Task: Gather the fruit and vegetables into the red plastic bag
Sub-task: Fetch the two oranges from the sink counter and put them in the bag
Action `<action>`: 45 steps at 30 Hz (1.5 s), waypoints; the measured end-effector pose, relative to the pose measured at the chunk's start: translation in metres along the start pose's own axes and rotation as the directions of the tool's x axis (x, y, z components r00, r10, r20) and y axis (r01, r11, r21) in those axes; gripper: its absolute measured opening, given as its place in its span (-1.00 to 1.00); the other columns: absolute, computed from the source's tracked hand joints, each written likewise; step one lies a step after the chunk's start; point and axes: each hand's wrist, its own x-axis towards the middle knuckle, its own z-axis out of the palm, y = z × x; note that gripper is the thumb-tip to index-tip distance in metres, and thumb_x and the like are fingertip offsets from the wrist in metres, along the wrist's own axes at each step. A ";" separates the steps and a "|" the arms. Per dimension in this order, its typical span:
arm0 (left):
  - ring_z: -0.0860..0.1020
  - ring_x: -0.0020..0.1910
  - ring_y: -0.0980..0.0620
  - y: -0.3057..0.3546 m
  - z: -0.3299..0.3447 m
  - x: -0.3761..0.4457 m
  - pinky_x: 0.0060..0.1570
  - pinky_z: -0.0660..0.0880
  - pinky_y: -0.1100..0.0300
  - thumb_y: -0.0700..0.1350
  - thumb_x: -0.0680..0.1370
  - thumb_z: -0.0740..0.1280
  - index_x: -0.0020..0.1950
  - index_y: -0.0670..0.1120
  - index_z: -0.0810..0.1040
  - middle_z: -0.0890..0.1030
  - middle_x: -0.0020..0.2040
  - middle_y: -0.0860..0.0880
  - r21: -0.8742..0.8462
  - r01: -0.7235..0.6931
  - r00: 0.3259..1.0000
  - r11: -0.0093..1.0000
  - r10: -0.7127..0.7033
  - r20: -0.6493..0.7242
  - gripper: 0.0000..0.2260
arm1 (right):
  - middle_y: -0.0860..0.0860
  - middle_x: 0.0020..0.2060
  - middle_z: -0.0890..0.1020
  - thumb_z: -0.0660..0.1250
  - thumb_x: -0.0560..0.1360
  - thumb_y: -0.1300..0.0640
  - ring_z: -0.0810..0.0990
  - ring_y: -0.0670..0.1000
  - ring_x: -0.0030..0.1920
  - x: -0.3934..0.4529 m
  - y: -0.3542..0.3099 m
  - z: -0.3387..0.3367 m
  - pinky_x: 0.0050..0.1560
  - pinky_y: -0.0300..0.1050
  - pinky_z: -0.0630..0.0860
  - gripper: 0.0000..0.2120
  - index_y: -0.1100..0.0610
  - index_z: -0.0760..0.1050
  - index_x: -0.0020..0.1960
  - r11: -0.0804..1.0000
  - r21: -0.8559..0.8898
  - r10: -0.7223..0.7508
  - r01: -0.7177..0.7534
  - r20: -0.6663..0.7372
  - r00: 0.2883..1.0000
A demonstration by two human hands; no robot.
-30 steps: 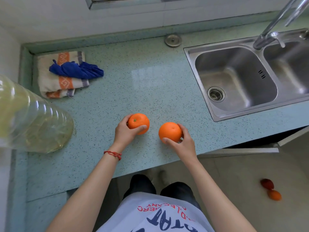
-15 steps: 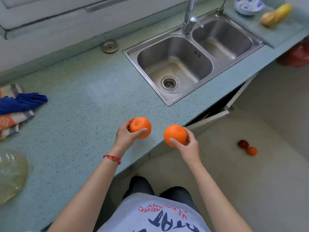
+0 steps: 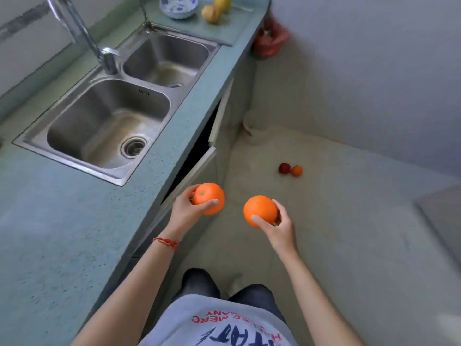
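My left hand (image 3: 185, 212) grips an orange with a green stem mark (image 3: 209, 198), held just past the counter's front edge. My right hand (image 3: 280, 227) holds a second, plain orange (image 3: 260, 211) over the floor. The red plastic bag (image 3: 270, 38) hangs at the far end of the counter, by the wall. On the floor lie a dark red fruit (image 3: 284, 168) and a small orange fruit (image 3: 296, 170), touching each other. On the far counter sit a yellow fruit (image 3: 222, 2) and a tan knobbly vegetable (image 3: 211, 13).
A double steel sink (image 3: 104, 121) with a tall tap (image 3: 82, 33) is set in the blue-green counter (image 3: 50, 233). A blue-and-white bowl (image 3: 178, 6) stands beyond it. A cabinet door (image 3: 199, 168) under the sink stands ajar. A pale pot (image 3: 253, 128) sits on the floor.
I have turned right, away from the counter, carrying both oranges off its surface out over the floor. The towels and the large bottle have left the view; the red bag has come in.
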 end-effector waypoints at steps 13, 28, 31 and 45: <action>0.52 0.04 -0.02 0.079 0.174 0.017 0.02 0.46 0.13 0.28 0.01 0.38 0.24 -0.02 0.46 0.55 0.06 -0.01 0.271 -0.291 0.815 0.917 0.089 0.573 -0.17 | 0.06 0.16 0.57 0.55 0.25 0.09 0.58 0.07 0.10 -0.036 0.063 -0.116 0.16 0.02 0.51 -0.33 0.08 0.39 0.30 0.947 0.308 0.249 -0.095 -0.511 0.823; 0.49 0.03 -0.02 0.090 0.325 -0.035 -0.03 0.40 0.17 0.01 0.23 0.53 0.27 -0.12 0.44 0.51 0.09 -0.08 0.271 -0.624 0.308 0.733 -0.087 0.947 -0.34 | 0.05 0.19 0.49 0.51 0.33 0.16 0.52 0.08 0.13 -0.125 0.105 -0.134 0.10 -0.02 0.49 -0.36 0.09 0.35 0.34 0.790 0.610 0.579 0.059 -0.774 0.256; 0.49 0.05 -0.05 0.081 0.342 -0.059 -0.02 0.42 0.14 -0.09 0.30 0.53 0.28 -0.13 0.43 0.51 0.10 -0.10 0.253 -0.665 0.230 0.703 -0.130 0.965 -0.41 | 0.02 0.17 0.47 0.51 0.32 0.15 0.50 0.07 0.12 -0.151 0.116 -0.130 0.07 -0.06 0.46 -0.35 0.10 0.34 0.35 0.766 0.636 0.618 0.098 -0.769 0.162; 0.49 0.11 -0.08 0.061 0.431 -0.188 0.07 0.48 0.04 -0.04 0.34 0.49 0.29 -0.05 0.42 0.52 0.18 -0.09 0.118 -0.770 0.065 0.628 -0.107 0.992 -0.45 | 0.07 0.23 0.50 0.54 0.27 0.05 0.51 0.10 0.15 -0.252 0.170 -0.208 0.03 -0.10 0.45 -0.31 0.05 0.36 0.33 0.764 0.622 0.628 0.170 -0.778 0.024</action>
